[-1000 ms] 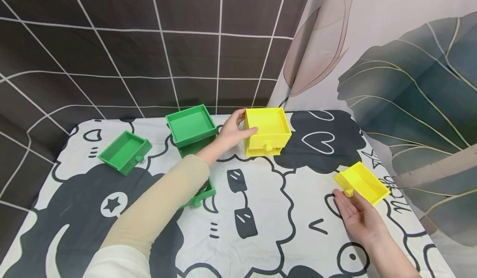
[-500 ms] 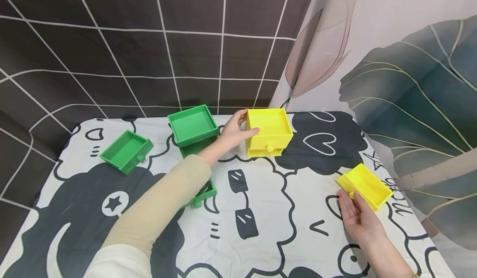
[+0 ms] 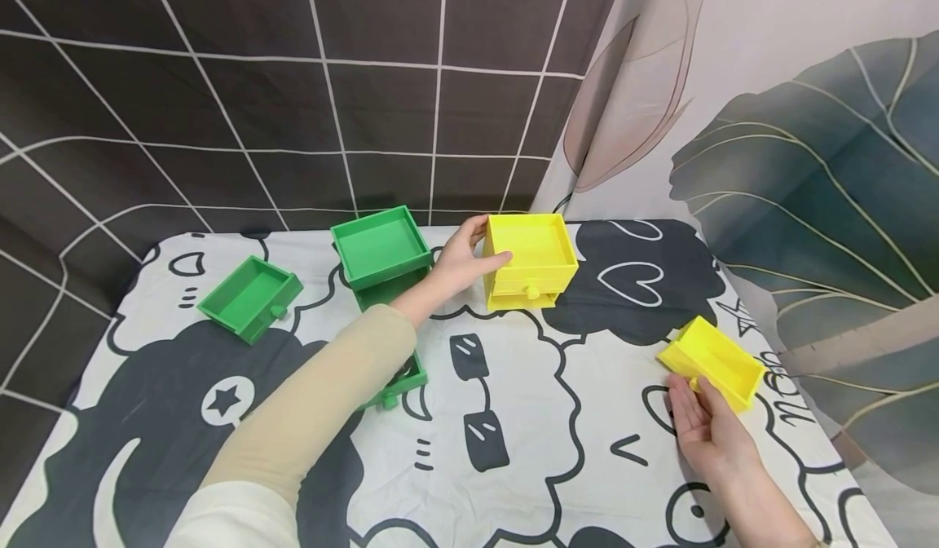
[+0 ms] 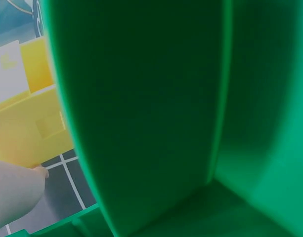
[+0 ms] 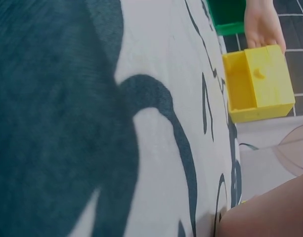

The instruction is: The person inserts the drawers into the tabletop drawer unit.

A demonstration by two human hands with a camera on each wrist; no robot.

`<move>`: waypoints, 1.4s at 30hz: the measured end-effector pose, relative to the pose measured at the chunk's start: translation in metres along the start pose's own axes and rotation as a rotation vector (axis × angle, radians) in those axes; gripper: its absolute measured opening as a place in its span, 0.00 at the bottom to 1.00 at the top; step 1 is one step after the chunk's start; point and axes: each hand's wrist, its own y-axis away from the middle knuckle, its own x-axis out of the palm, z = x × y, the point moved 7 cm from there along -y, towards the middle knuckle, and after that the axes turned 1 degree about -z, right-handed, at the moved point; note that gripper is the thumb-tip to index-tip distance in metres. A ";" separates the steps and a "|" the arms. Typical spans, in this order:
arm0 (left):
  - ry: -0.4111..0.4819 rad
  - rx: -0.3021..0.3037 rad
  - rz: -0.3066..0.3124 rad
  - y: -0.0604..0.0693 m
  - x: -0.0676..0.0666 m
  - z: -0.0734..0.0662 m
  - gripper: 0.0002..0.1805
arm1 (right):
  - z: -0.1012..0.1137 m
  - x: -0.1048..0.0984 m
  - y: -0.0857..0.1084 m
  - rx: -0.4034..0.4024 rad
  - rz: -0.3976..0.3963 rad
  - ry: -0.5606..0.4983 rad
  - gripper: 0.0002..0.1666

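Yellow rectangular drawer [image 3: 722, 362] in fingers [image 3: 683, 408]

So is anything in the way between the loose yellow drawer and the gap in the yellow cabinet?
Nothing visible: only printed tablecloth lies between the yellow drawer, held by the right hand, and the lower slot of the yellow cabinet. The left hand grips the cabinet's left side, clear of that slot.

The drawer box [image 3: 530, 242] at centre and the loose drawer [image 3: 719, 360] at right are plain yellow; the cabinet [image 3: 381, 246] at centre-left and tray [image 3: 248, 299] at left, green. The white tablecloth [image 3: 528, 450] below bears black cartoon outlines, the dark backdrop [image 3: 385, 30] at upper left a white grid.
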 end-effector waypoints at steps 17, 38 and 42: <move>0.020 0.016 0.007 -0.002 0.000 0.001 0.45 | -0.021 0.021 0.005 0.038 0.111 0.176 0.09; 0.012 0.011 0.003 0.001 0.000 -0.001 0.45 | -0.058 0.037 0.007 0.048 0.139 0.425 0.13; 0.013 0.008 0.004 0.001 0.000 -0.001 0.45 | -0.066 0.042 0.007 0.044 0.158 0.484 0.13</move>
